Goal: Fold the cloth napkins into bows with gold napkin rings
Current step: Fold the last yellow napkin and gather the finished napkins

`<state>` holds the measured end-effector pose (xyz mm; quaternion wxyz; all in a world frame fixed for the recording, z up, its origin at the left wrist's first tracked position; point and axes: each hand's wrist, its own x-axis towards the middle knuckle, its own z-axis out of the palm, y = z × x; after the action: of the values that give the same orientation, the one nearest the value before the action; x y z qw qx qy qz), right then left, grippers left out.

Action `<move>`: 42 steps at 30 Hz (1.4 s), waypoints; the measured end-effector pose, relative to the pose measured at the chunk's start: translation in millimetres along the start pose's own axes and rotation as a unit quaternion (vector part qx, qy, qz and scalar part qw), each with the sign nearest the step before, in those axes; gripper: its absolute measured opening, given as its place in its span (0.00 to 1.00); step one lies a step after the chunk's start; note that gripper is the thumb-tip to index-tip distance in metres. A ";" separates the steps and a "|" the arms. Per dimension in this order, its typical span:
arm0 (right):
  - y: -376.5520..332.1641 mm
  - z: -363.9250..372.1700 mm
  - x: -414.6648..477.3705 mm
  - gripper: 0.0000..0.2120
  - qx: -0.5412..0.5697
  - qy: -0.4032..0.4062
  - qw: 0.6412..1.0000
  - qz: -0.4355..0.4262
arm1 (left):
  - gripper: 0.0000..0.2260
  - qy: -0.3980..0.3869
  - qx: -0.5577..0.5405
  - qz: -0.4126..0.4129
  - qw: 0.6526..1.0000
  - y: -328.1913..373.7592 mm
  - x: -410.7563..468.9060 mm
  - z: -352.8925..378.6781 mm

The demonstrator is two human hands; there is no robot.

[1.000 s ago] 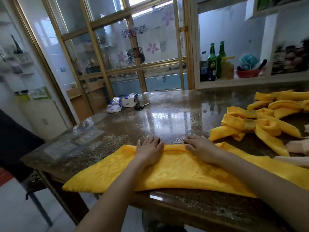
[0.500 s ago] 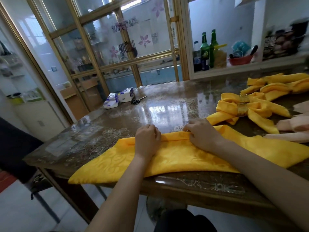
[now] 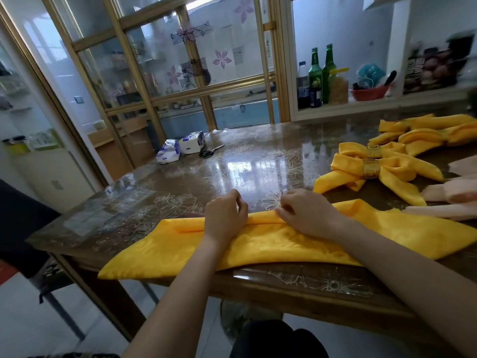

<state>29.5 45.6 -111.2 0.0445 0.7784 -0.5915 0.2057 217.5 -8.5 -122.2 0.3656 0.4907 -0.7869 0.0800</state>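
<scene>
Changed from a second ago: fingers, then flat on the cloth, now curled, and the far edge of the yellow napkin (image 3: 258,244) turned over into a narrow fold. Left hand (image 3: 224,215) and right hand (image 3: 307,215) side by side at mid-length of that fold, knuckles up, each pinching its far edge. Napkin lying as a long band under and out to both sides of the hands, along the near edge of the table (image 3: 245,161), left tip overhanging. Step in hand, by judgement: folding the band narrower, toward the body. For a clean result, keep both pinches level, bring the fold over at one width along its whole length, then press flat outward from the hands to each tip, without dragging the cloth off the glossy top. Finished bows (image 3: 387,167) with gold napkin rings (image 3: 371,169) beyond the right hand; peach napkins (image 3: 462,192) just right of it. Hidden or unclear: fingertips tucked into the fold, depth of grip unseen; napkin's right tip and peach napkins cut by the frame edge; farthest bows blurred; no loose ring in view.
</scene>
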 end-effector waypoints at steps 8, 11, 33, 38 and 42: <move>-7.2 14.6 0.4 0.22 0.026 -0.176 0.984 0.017 | 0.08 -0.118 0.047 -0.054 0.990 -2.2 -0.7 -2.4; -5.7 14.7 -0.3 0.22 0.050 -0.150 0.987 0.016 | 0.16 -0.179 0.034 -0.010 0.983 -10.2 -5.3 -9.8; 4.2 -37.1 -43.7 0.13 -0.086 -0.098 0.990 -0.062 | 0.20 -0.233 0.127 0.165 0.950 -7.6 -20.3 -50.8; -6.0 -44.9 -28.7 0.12 -0.060 -0.109 0.991 0.052 | 0.23 -0.221 0.117 0.028 0.968 19.5 -17.3 -45.4; -22.0 -19.5 -2.4 0.14 -0.169 -0.067 0.983 0.027 | 0.26 -0.303 0.068 -0.039 0.950 42.7 -21.0 -24.1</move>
<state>44.4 60.3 -90.5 0.1301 0.7555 -0.6401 0.0508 199.3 39.7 -108.7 0.0788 0.5455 -0.8337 -0.0335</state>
